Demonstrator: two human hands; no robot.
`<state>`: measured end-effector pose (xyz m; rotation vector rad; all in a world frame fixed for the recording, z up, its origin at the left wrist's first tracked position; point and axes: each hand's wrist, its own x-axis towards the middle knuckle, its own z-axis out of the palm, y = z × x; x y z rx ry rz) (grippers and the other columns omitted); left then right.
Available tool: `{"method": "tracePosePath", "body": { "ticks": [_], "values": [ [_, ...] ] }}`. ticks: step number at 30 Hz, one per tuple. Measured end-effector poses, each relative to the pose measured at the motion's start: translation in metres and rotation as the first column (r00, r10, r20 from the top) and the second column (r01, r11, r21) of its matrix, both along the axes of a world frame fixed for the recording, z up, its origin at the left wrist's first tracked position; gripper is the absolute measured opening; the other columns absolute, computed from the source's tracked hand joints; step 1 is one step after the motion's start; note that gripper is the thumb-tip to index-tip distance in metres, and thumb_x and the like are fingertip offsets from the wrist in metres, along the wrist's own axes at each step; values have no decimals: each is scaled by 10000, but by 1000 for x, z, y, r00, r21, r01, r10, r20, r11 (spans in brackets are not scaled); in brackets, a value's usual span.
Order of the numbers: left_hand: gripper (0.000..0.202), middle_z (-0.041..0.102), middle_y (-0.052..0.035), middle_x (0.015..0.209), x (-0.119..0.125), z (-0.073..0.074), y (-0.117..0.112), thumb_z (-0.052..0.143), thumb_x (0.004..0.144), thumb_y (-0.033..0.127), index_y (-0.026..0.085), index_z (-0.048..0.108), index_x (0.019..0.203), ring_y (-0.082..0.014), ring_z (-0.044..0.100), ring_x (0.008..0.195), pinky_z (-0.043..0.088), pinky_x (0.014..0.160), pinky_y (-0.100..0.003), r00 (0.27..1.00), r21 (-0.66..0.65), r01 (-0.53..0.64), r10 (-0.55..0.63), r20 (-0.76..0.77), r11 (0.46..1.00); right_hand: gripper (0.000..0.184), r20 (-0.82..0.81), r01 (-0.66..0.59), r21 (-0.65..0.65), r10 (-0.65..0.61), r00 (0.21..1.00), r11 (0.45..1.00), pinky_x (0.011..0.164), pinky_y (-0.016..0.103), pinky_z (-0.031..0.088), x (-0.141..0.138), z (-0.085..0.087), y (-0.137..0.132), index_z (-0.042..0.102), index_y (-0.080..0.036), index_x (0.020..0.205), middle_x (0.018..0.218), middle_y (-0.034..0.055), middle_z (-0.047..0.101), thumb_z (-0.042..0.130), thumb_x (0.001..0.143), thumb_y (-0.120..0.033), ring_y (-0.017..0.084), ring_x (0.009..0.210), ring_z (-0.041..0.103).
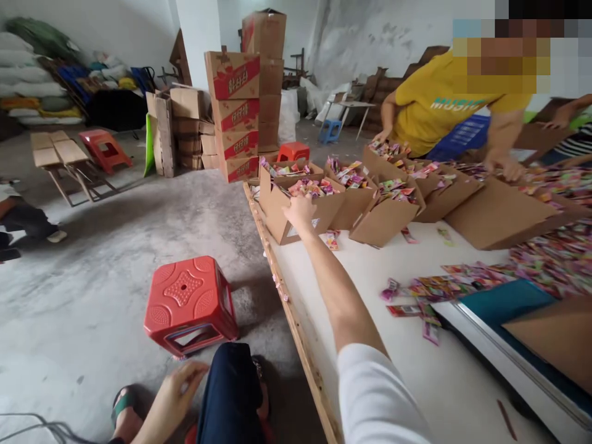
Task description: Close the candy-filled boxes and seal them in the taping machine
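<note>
My right hand (300,209) is stretched far out over the white table (416,370) to the near rim of an open cardboard box (296,213) full of small bright packets (312,187). Its fingers reach over the rim and are hidden from me. My left hand (178,387) hangs low beside my knee in dark trousers (231,394), with the fingers curled together in a loose pinch; what they hold, if anything, is too small to name. More open boxes of packets (386,213) stand in a row to the right of the first.
A red plastic stool (187,305) stands on the concrete floor by the table's wooden edge (277,277). A person in a yellow shirt (439,102) leans over the far boxes. Loose packets (546,259) cover the right side beside a blue tray (504,299). Stacked cartons (235,114) rise behind.
</note>
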<state>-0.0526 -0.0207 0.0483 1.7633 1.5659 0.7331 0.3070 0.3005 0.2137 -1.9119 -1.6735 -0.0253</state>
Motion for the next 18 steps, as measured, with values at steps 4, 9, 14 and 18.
{"method": "tracePosePath", "body": {
  "ticks": [4,9,14,18],
  "values": [
    [467,731,-112,1130,77,26,121,582,873,617,216,689,1087,-273,686,1094,559,978,-434,969,58,45,-58,242,997,223,81,-36,31,33,996,999,875,392,450,65,-17,-68,635,-181,692,890,122,659,662,830,-354,284,1034,510],
    [747,688,-216,1201,208,23,235,316,921,752,123,593,1214,-286,684,1118,526,1006,-479,759,-328,252,24,650,910,466,13,-124,203,124,992,971,691,351,424,125,-22,-183,319,-252,529,623,22,470,622,822,-451,223,759,500],
    [991,728,-218,1065,292,-17,209,120,876,827,38,610,1223,-322,724,961,527,954,-478,577,-629,651,261,774,425,457,-96,-208,207,232,968,956,635,415,429,129,-3,-283,374,-266,528,610,28,480,633,834,-487,241,666,524],
    [1097,725,-220,1094,302,-46,149,155,785,919,41,605,1266,-333,720,920,518,933,-483,413,-521,822,387,824,231,304,-66,-185,205,202,977,961,622,476,470,114,7,-363,488,-323,582,677,73,586,685,776,-448,284,709,615]
  ]
}}
